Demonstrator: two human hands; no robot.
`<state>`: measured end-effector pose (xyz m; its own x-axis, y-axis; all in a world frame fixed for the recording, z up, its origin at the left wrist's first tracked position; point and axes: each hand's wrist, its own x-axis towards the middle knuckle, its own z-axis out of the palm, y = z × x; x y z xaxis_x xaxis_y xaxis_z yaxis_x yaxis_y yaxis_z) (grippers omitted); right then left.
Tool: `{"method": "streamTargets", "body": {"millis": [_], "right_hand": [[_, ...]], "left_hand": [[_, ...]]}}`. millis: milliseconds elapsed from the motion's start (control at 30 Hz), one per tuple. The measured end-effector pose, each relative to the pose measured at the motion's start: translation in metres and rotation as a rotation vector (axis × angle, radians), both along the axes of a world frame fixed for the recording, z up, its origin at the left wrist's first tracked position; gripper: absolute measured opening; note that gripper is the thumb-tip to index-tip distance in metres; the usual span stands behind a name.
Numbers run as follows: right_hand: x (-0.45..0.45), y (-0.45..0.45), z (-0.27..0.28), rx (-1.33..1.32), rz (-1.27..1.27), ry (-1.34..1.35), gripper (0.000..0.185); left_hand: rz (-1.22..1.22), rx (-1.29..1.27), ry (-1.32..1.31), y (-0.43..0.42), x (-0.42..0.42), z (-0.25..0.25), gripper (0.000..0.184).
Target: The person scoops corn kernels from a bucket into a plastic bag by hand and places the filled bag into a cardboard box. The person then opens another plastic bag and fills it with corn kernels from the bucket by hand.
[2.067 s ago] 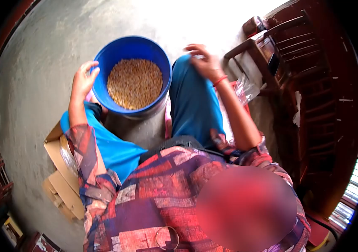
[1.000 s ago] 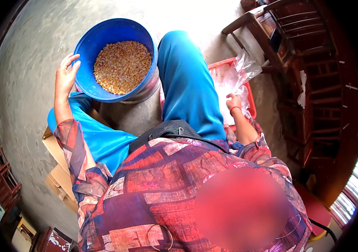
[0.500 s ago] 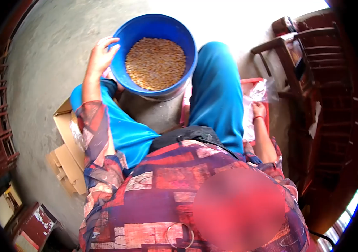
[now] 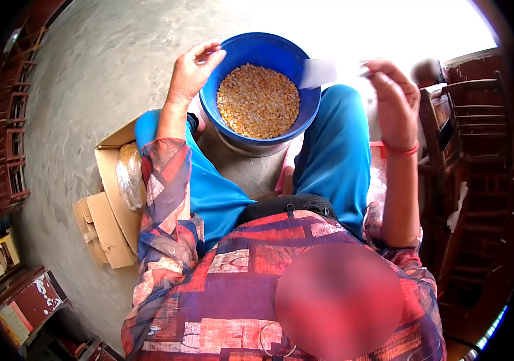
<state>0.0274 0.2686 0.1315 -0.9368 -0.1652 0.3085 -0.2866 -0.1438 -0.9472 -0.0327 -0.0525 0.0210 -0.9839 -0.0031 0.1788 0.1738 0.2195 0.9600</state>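
A blue bucket (image 4: 208, 99) between my knees holds a bed of yellow corn kernels (image 4: 258, 101). My left hand (image 4: 192, 73) is at the bucket's left rim, fingers bent, thumb and forefinger slightly apart with nothing visible between them. Raised to the right of the bucket, my right hand (image 4: 394, 102) pinches a thin, pale, flat piece, which looks like a small plastic bag (image 4: 320, 73). It is blurred by motion, and its far end reaches over the bucket's right rim.
By my right knee, a red tray (image 4: 377, 145) with clear plastic in it is partly hidden behind my forearm. An open cardboard box (image 4: 109, 225) holding a plastic-wrapped item (image 4: 129, 174) lies on the left. Dark wooden chairs (image 4: 473, 117) stand at the right.
My right hand has risen from the red tray to beside the bucket, with the pale piece now in its fingers. My left hand stays by the left rim. The whole view has shifted.
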Motion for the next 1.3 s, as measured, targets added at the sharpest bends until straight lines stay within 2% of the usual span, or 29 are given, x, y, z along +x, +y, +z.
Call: {"method": "streamTargets", "body": {"millis": [67,133,167,233,267,333,433,467,500,567,600,700,767,833,900,967,1067,1133,1167,1233,1267,1300], "right_hand": [[0.008,-0.034,0.010,0.136,0.275,0.046,0.015],[0.018,-0.063,0.003,0.081,0.401,-0.075,0.010],[0.022,-0.073,-0.003,0.058,0.413,-0.164,0.009],[0.028,-0.082,-0.016,0.041,0.452,-0.357,0.012],[0.031,-0.085,-0.024,0.034,0.484,-0.372,0.014],[0.037,-0.086,-0.036,-0.032,0.576,-0.478,0.023],[0.043,-0.087,-0.041,-0.088,0.655,-0.606,0.024],[0.042,-0.087,-0.038,-0.032,0.635,-0.612,0.025],[0.038,-0.084,-0.047,-0.036,0.627,-0.587,0.021],[0.033,-0.085,-0.049,-0.001,0.504,-0.529,0.014],[0.029,-0.084,-0.050,0.079,0.431,-0.502,0.012],[0.021,-0.074,-0.048,0.243,0.399,-0.484,0.024],[0.017,-0.067,-0.054,0.265,0.397,-0.469,0.018],[0.016,-0.063,-0.049,0.285,0.550,-0.494,0.012],[0.021,-0.061,-0.033,0.143,0.676,-0.545,0.012],[0.021,-0.057,-0.032,0.029,0.751,-0.533,0.012],[0.014,-0.058,-0.035,-0.078,0.625,-0.480,0.012],[0.008,-0.057,-0.048,-0.189,0.544,-0.603,0.010],[0.004,-0.055,-0.057,-0.260,0.525,-0.672,0.010],[0.002,-0.056,-0.065,-0.331,0.510,-0.700,0.010],[0.002,-0.057,-0.066,-0.300,0.462,-0.685,0.012],[0.002,-0.058,-0.068,-0.268,0.414,-0.670,0.013]], "left_hand": [[-0.163,0.168,-0.069,0.005,0.006,0.013,0.058],[-0.347,0.351,-0.175,0.010,0.016,0.030,0.087],[-0.406,0.418,-0.206,0.011,0.020,0.036,0.088],[-0.560,0.506,-0.283,0.011,0.025,0.043,0.081],[-0.551,0.509,-0.284,0.011,0.026,0.042,0.081],[-0.655,0.411,-0.272,0.012,0.025,0.038,0.070],[-0.629,0.409,-0.334,0.008,0.025,0.040,0.071],[-0.618,0.395,-0.325,0.005,0.024,0.037,0.060],[-0.616,0.396,-0.324,0.005,0.024,0.035,0.060],[-0.454,0.582,-0.402,0.005,0.024,0.034,0.045],[-0.406,0.596,-0.403,0.004,0.022,0.029,0.035],[-0.396,0.600,-0.446,-0.001,0.020,0.026,0.033],[-0.522,0.544,-0.471,-0.011,0.017,0.030,0.038],[-0.579,0.664,-0.413,-0.006,0.025,0.034,0.042],[-0.642,0.672,-0.422,-0.003,0.032,0.042,0.046],[-0.611,0.492,-0.344,0.001,0.037,0.045,0.046],[-0.587,0.241,-0.385,0.001,0.023,0.020,0.048],[-0.563,0.115,-0.342,0.006,0.020,0.005,0.057],[-0.522,0.043,-0.293,0.016,0.026,0.017,0.059],[-0.563,-0.032,-0.120,0.020,0.028,0.015,0.061],[-0.560,0.072,-0.163,0.025,0.033,0.018,0.051],[-0.561,0.073,-0.162,0.025,0.032,0.016,0.051]]}}
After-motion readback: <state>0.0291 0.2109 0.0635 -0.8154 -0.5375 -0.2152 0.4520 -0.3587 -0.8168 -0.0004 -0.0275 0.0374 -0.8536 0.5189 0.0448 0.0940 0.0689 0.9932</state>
